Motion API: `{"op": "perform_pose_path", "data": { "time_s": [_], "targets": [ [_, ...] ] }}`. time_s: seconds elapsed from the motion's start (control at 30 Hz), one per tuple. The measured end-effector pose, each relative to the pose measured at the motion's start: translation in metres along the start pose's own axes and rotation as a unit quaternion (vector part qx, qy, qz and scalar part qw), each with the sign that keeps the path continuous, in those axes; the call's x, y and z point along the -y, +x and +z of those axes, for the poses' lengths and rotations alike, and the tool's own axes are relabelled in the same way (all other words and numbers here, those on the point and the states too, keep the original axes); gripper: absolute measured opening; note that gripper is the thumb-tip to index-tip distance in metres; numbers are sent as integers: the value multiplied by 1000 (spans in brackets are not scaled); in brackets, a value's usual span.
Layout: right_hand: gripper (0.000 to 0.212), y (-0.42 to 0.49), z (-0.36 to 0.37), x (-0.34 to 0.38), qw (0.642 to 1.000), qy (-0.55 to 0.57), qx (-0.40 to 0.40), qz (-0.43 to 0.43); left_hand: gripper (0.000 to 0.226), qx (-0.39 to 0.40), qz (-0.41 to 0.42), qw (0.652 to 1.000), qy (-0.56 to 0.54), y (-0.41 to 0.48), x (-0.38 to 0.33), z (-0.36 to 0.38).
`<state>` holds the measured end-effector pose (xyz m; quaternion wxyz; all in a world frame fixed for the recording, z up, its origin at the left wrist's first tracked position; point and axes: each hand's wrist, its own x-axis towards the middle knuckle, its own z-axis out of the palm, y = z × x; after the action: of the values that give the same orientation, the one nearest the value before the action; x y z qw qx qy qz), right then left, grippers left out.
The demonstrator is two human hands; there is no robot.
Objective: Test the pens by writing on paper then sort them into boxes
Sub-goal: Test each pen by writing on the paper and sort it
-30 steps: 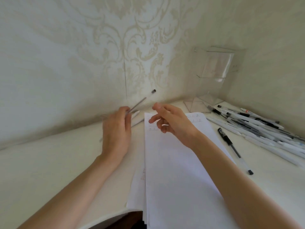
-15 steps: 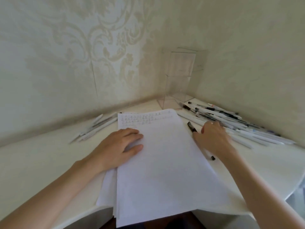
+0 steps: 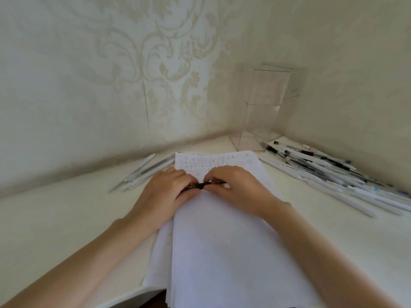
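Spanning both hands — pen (image 3: 201, 185) pinched between left fingers (image 3: 188, 177) and right fingers (image 3: 214, 175).

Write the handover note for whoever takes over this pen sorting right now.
Left hand and right hand: both pinch one dark slim pen over the white paper stack.
Pile of white and black pens: right of the paper, probably untested.
Group of white pens: left of the paper, probably tested.
Clear plastic box: upright in the corner; no pens visible inside.
Done: test marks on the sheet's top rows.
Left: test the held pen, work through the pile, box everything.
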<state>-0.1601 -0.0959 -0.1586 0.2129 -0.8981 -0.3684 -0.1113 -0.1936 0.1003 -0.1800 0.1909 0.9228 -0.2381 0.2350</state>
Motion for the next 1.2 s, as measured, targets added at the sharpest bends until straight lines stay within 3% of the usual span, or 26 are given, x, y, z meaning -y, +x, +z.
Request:
{"op": "perform_pose_path", "data": {
  "time_s": [0.07,0.13,0.17,0.27,0.3,0.43,0.57,0.8,0.9,1.0,1.07,1.2],
  "targets": [
    [28,-1,7,-5,989,-67,-123,-49,36,-47,-45,998,-21,0,2,-1],
    [30,-5,2,-5,975,-24,-221,-24,22,-103,-114,985,-84,1,2,-3],
    [34,-8,-2,-1,974,53,-220,28,19,-117,-134,977,-113,2,2,-4],
    [44,-9,-11,9,929,316,-41,186,20,-65,-119,982,-129,3,-3,-3],
    [40,-10,-8,11,914,358,-15,192,22,-33,-94,988,-115,2,-5,-1],
    [6,-7,-1,13,847,507,-50,154,28,50,-25,991,-123,0,-10,1],
    [6,-9,2,8,813,565,-14,137,44,74,-21,992,-98,-1,-8,3],
    [6,-7,4,4,773,621,-9,132,35,20,-30,999,-29,-2,-6,-1],
    [25,-7,1,-2,757,636,-48,145,50,0,-91,996,-24,-1,-7,-2],
    [30,-7,-7,-11,775,597,-98,182,68,-5,-139,990,-14,-2,-7,-6],
    [16,-5,-7,-13,815,515,-135,229,72,25,-124,992,3,-3,-9,-6],
    [24,17,-2,-10,863,379,-142,303,84,116,-84,987,77,0,-6,0]
  ]
}}
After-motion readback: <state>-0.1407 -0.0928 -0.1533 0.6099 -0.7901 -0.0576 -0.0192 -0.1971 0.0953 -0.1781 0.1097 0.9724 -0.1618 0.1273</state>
